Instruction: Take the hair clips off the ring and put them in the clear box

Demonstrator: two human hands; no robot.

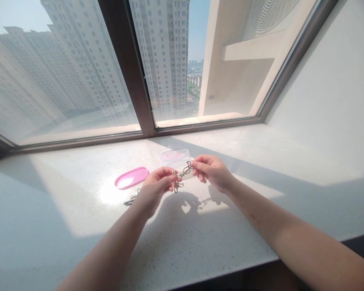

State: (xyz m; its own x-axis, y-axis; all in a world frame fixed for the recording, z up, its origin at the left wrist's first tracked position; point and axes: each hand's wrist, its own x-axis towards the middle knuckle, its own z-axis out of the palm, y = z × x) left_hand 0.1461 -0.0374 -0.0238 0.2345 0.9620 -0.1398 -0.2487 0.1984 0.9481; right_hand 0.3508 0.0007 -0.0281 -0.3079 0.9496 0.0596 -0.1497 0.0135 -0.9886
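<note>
Both hands are raised a little above a white speckled windowsill (230,226). My left hand (156,188) pinches one end of a small metal wire puzzle (179,178), and my right hand (212,171) pinches the other end. The linked wire pieces hang between the two sets of fingertips. Behind the hands a small clear plastic box (174,158) with something pink inside sits on the sill. Its pink oval lid (131,178) lies to the left. Another small metal piece (132,198) lies on the sill just left of my left wrist.
A large window with a dark frame (133,81) runs along the back of the sill, with tall buildings outside. A white wall (336,101) closes the right side. The sill's front edge (230,270) runs below my forearms. Sunlight and shadows cross the surface.
</note>
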